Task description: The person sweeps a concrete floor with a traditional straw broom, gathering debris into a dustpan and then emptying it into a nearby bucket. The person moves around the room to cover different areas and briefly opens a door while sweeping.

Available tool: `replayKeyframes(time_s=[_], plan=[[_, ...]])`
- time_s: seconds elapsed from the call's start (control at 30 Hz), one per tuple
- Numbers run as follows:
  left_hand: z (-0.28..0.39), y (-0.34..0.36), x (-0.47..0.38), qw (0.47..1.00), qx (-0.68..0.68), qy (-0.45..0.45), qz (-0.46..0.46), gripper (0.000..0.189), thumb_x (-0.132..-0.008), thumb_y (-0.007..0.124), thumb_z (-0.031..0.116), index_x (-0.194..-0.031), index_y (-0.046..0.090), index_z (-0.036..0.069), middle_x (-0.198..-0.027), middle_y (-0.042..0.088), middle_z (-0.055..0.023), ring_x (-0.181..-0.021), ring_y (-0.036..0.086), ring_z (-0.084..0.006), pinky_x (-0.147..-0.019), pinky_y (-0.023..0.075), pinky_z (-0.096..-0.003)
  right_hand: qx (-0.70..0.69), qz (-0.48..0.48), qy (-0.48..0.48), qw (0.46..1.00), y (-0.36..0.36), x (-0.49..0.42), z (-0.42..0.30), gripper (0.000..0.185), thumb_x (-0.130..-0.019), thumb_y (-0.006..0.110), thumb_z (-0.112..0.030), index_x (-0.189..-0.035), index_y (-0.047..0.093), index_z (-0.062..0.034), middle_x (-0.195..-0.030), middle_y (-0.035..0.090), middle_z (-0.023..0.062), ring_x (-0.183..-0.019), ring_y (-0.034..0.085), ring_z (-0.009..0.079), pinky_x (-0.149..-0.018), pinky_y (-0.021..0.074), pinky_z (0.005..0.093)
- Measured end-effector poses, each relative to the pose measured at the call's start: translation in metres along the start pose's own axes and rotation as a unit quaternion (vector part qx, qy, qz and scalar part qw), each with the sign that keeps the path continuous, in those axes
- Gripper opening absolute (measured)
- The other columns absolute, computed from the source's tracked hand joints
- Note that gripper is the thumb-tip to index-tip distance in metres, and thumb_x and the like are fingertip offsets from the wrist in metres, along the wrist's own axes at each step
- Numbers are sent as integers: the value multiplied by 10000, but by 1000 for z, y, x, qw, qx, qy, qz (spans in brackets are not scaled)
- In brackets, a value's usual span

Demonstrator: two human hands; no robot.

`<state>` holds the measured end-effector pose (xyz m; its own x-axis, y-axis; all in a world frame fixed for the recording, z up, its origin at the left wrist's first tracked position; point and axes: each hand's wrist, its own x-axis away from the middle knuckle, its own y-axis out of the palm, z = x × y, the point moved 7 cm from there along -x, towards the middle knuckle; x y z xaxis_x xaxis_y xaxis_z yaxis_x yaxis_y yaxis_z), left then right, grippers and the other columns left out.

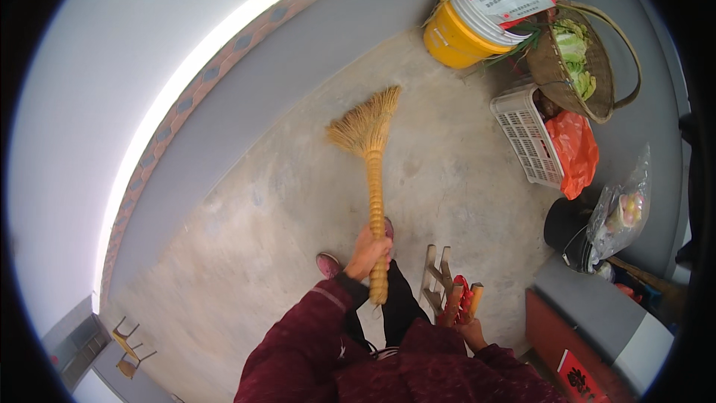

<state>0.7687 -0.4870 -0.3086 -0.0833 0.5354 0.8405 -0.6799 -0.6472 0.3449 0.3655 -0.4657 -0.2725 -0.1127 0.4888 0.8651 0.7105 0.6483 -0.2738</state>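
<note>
My left hand [366,253] is wrapped around the thick ribbed handle of a straw broom [376,179]. The broom's fanned bristles [366,123] point away from me over the concrete floor, and the handle's end reaches back near my thighs. Whether the bristles touch the floor I cannot tell. At my right side, my right hand [473,336] grips a small wooden folding stool [439,277] with red webbing [463,296] between its bars. Part of this hand is hidden behind the stool's wood and my sleeve. My shoes show just beyond the broom handle.
Far right stand a yellow bucket [447,47] and a wicker basket [542,70] with cabbage. Nearer are a white plastic crate [526,134] with a red bag and a black bucket [559,226]. A wall [268,89] curves along the left; a chair [127,347] stands lower left.
</note>
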Motion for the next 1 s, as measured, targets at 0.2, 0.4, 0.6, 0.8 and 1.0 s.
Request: replayKeyframes(time_s=[0.2,0.4,0.6,0.8,1.0], plan=[[73,1,-67,993,-42,101,32,149,-705,585,97,-754,466,21,-533,480,-71,-390,503,-196,-348,427,-332,98,58,56,992,-4,-5,22,179,-621,700,-103,-778,656,-29,-678,649,35,-612,604,134,-546,472,311],[67,63,-136,990,-130,60,14,160,-712,593,72,-785,482,-17,-605,505,-88,-421,513,-202,-360,436,-341,-34,69,51,996,-2,6,10,190,-654,708,-124,-802,651,-20,-706,656,30,-640,597,112,-571,466,310],[79,85,-88,981,-190,39,-22,307,-727,585,59,-937,363,26,-641,470,-76,-442,501,-178,-363,439,-328,-13,66,77,995,0,16,-10,197,-677,684,-114,-852,644,-33,-758,664,27,-683,612,128,-608,472,304],[108,105,-204,938,-259,229,-18,135,-757,556,50,-832,453,8,-618,492,-72,-430,514,-203,-377,432,-325,-93,89,82,988,6,17,14,191,-671,671,-58,-859,642,-36,-780,659,26,-702,604,122,-624,475,297],[25,91,-208,878,-446,168,28,243,-708,581,96,-853,494,-79,-609,528,-155,-532,611,-274,-467,490,-400,-183,85,93,975,12,14,24,222,-674,670,-35,-892,631,-42,-796,657,20,-704,603,130,-633,479,298]])
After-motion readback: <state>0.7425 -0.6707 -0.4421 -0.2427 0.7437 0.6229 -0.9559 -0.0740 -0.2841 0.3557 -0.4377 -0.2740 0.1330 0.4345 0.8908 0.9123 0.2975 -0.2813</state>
